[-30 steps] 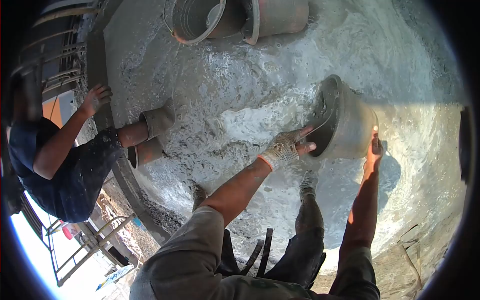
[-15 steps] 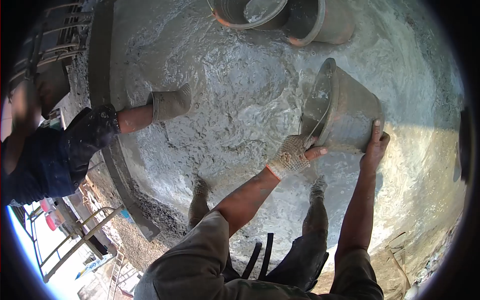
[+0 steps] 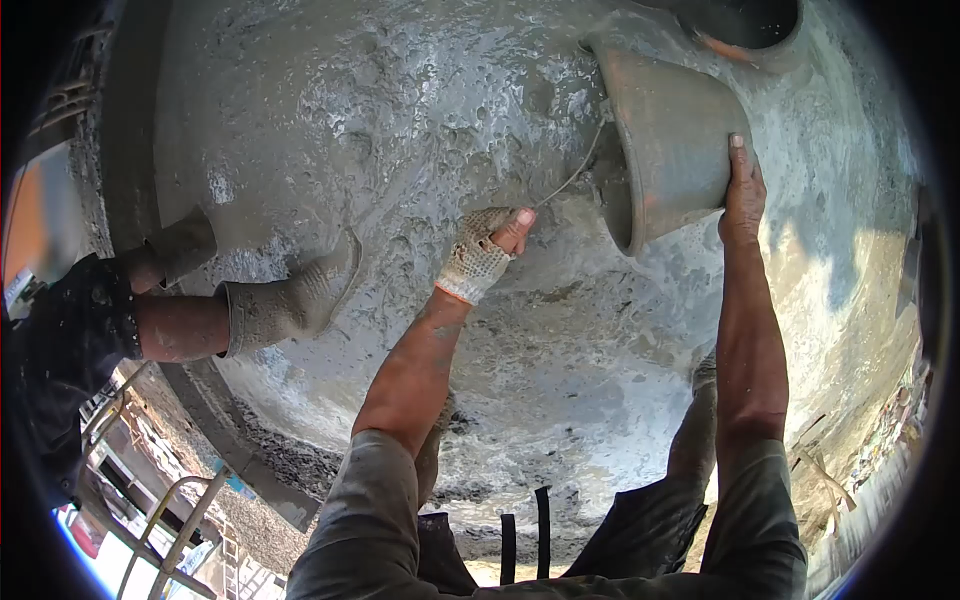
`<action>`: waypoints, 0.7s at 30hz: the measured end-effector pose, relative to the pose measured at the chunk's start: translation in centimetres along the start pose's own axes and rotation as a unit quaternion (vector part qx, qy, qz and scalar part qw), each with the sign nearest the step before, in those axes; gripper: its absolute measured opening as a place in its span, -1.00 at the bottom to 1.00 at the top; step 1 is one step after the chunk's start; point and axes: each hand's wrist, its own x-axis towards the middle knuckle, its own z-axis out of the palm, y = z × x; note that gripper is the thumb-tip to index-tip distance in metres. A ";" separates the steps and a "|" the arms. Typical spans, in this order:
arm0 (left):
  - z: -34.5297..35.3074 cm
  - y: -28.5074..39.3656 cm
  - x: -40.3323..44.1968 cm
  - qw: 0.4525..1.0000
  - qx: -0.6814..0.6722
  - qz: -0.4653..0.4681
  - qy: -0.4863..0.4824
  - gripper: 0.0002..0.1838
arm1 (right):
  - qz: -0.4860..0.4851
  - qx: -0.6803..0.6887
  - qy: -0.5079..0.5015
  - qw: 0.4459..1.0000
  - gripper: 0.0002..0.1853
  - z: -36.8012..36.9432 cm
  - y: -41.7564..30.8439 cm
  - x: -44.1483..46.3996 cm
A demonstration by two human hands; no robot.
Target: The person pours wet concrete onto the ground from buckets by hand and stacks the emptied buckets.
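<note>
A mud-coated bucket lies tipped on its side over the wet grey cement, its mouth facing left. My left hand, in a knitted glove with bare fingertips, is closed on the bucket's thin wire handle, left of the mouth. My bare right hand presses against the bucket's base at the right, fingers along its side. Wet cement shows at the bucket's mouth, but the inside is mostly hidden.
Another bucket lies at the top right. At the left, a co-worker's boots stand in the cement beside the concrete edge. Metal railings are at the lower left. Wood scraps lie at the lower right.
The held bucket has moved up in view and tips further toward the cement. My left hand has drawn away from its rim with the handle. The co-worker's legs have shifted.
</note>
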 end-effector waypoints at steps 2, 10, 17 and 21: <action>-4.1 -4.0 -2.2 0.998 -0.053 -0.036 0.009 -0.37 | -0.002 -0.007 -0.031 0.999 0.05 4.0 -0.6 -2.3; -12.1 -12.8 -19.0 0.983 -0.148 -0.071 0.085 -0.45 | 0.051 0.090 -0.207 0.973 -0.14 14.6 3.3 -15.4; -13.4 4.2 -24.8 0.966 -0.001 -0.181 0.184 -0.48 | 0.158 -0.026 -0.253 0.954 -0.11 17.6 5.3 -21.5; -13.6 14.0 -25.2 0.949 0.229 -0.085 0.197 -0.58 | 0.155 -0.118 -0.278 0.941 -0.13 19.1 12.8 -21.2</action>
